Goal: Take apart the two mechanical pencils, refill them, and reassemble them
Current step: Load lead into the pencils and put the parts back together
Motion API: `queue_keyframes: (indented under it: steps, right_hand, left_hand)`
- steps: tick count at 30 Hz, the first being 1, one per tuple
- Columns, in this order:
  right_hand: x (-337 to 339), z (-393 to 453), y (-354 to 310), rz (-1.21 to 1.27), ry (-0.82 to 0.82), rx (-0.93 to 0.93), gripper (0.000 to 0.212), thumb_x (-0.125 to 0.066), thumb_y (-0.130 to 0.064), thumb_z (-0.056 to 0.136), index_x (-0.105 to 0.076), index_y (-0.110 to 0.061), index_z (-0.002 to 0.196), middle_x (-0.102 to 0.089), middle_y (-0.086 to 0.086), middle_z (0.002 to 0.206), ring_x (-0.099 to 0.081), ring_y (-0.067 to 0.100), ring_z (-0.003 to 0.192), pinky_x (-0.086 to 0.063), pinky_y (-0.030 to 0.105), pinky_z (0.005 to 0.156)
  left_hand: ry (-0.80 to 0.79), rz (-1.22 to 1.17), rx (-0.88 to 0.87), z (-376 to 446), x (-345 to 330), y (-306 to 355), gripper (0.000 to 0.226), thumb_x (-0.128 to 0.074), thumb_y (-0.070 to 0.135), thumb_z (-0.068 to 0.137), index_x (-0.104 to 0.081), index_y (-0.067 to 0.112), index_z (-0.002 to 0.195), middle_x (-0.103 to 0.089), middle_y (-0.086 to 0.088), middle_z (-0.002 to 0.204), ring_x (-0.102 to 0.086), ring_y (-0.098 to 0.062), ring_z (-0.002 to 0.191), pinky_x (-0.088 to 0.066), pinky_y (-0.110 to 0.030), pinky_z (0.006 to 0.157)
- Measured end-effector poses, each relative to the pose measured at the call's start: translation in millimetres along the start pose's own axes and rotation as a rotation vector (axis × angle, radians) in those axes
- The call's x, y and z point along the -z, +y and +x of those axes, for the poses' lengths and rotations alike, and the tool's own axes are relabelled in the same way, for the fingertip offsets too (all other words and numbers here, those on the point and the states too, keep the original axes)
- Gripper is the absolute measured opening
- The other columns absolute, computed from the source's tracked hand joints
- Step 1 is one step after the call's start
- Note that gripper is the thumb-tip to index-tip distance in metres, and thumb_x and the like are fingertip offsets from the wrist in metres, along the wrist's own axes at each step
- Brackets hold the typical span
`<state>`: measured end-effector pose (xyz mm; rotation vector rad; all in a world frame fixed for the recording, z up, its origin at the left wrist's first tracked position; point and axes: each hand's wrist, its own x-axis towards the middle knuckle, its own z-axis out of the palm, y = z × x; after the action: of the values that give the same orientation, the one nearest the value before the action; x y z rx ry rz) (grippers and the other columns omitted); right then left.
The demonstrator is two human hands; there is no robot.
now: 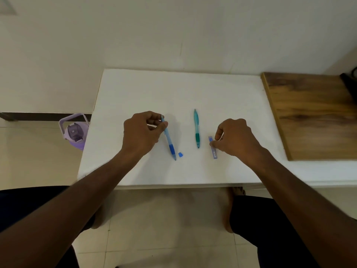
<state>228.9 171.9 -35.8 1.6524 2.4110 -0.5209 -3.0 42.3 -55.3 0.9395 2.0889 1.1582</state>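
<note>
With the left hand (142, 130) pinching the blue mechanical pencil (169, 139) and the right hand (234, 137) closed on the lead case (212, 147), the loose blue cap (180, 154) at frame centre could get knocked off the tabletop (135, 89).

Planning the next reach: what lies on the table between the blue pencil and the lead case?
In the head view, the small blue cap and the green pencil lie between the blue pencil and lead case.

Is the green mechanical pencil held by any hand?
No, the green mechanical pencil lies alone on the white table, between the left hand and the right hand.

lead case (212, 149) label too small to read, black object (350, 82) cut off
</note>
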Motion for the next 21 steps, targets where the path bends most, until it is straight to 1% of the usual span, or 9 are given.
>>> queue_keyframes:
  steps: [3,8,10,12,14,15,17,19,21]
  right_hand:
    - [-4.0,-1.3,-4.7,-0.027,-0.005,-0.008,0.039,-0.087,-0.053,0.079,-0.068,-0.020,0.088,-0.065,0.006,0.094,-0.068,0.021,0.079,-0.053,0.031,0.069]
    - [-5.5,-1.2,-7.0,0.000,-0.020,-0.002,0.028,-0.086,-0.036,0.082,-0.069,-0.014,0.087,-0.068,0.011,0.097,-0.070,0.025,0.080,-0.054,0.032,0.069]
    - [-4.1,-0.8,-7.3,0.020,-0.029,-0.005,0.026,-0.085,-0.033,0.083,-0.070,-0.012,0.084,-0.070,0.009,0.090,-0.070,0.023,0.077,-0.051,0.030,0.067]
    - [-0.6,-0.1,-8.0,0.092,-0.032,0.008,0.025,-0.085,-0.035,0.085,-0.073,-0.013,0.081,-0.071,0.003,0.080,-0.070,0.019,0.074,-0.051,0.027,0.066]
    - [5.2,-1.4,-11.4,0.209,-0.018,0.042,0.023,-0.086,-0.036,0.085,-0.071,-0.020,0.076,-0.070,-0.007,0.072,-0.070,0.014,0.068,-0.050,0.020,0.061]
    - [8.3,-3.2,-14.5,0.281,-0.010,0.061,0.023,-0.087,-0.035,0.085,-0.070,-0.023,0.074,-0.070,-0.010,0.070,-0.072,0.013,0.065,-0.050,0.017,0.056]
    - [12.4,-7.2,-20.7,0.450,-0.009,0.085,0.021,-0.088,-0.034,0.083,-0.071,-0.024,0.077,-0.074,-0.010,0.069,-0.076,0.013,0.062,-0.054,0.014,0.051]
    - [12.6,-9.5,-27.5,0.567,-0.013,0.119,0.019,-0.088,-0.033,0.084,-0.074,-0.021,0.085,-0.077,-0.007,0.073,-0.077,0.010,0.063,-0.059,0.017,0.057]
    - [11.7,-9.8,-33.9,0.587,0.001,0.149,0.020,-0.087,-0.034,0.084,-0.075,-0.020,0.088,-0.078,-0.006,0.079,-0.077,0.008,0.067,-0.063,0.023,0.066]
  left_hand:
    - [0.020,0.025,0.019,4.7,-2.5,-5.5,0.026,-0.085,0.030,0.088,-0.077,0.017,0.109,-0.077,0.006,0.086,-0.075,-0.003,0.067,-0.060,-0.016,0.056]
    - [0.010,0.077,-0.029,4.8,-4.5,-12.5,0.028,-0.086,0.032,0.086,-0.074,0.019,0.107,-0.075,0.011,0.080,-0.072,0.005,0.063,-0.048,-0.001,0.060]
    - [0.009,0.121,-0.074,3.0,-3.8,-13.4,0.027,-0.086,0.032,0.086,-0.075,0.018,0.106,-0.075,0.008,0.085,-0.073,-0.001,0.067,-0.054,-0.007,0.066]
    - [0.026,0.210,-0.124,1.0,-2.7,-12.3,0.029,-0.085,0.036,0.087,-0.075,0.021,0.109,-0.074,0.008,0.095,-0.071,-0.007,0.069,-0.060,-0.020,0.073]
    - [0.047,0.375,-0.243,-1.8,-0.7,-7.5,0.031,-0.082,0.042,0.089,-0.073,0.030,0.116,-0.067,0.010,0.108,-0.065,-0.007,0.078,-0.054,-0.023,0.072]
    - [0.020,0.443,-0.329,-4.0,0.4,-3.2,0.029,-0.080,0.044,0.089,-0.072,0.036,0.116,-0.062,0.012,0.110,-0.062,-0.006,0.084,-0.050,-0.023,0.071]
    - [-0.167,0.573,-0.499,-9.9,0.9,5.2,0.023,-0.075,0.047,0.091,-0.070,0.046,0.113,-0.059,0.019,0.104,-0.058,-0.005,0.090,-0.046,-0.022,0.068]
    - [-0.370,0.722,-0.583,-18.4,-5.2,8.7,0.023,-0.071,0.053,0.092,-0.069,0.048,0.114,-0.062,0.021,0.103,-0.056,-0.003,0.090,-0.039,-0.021,0.063]
    - [-0.444,0.782,-0.584,-26.9,-13.2,8.9,0.031,-0.070,0.058,0.091,-0.069,0.045,0.120,-0.065,0.019,0.109,-0.055,-0.003,0.090,-0.041,-0.020,0.063]
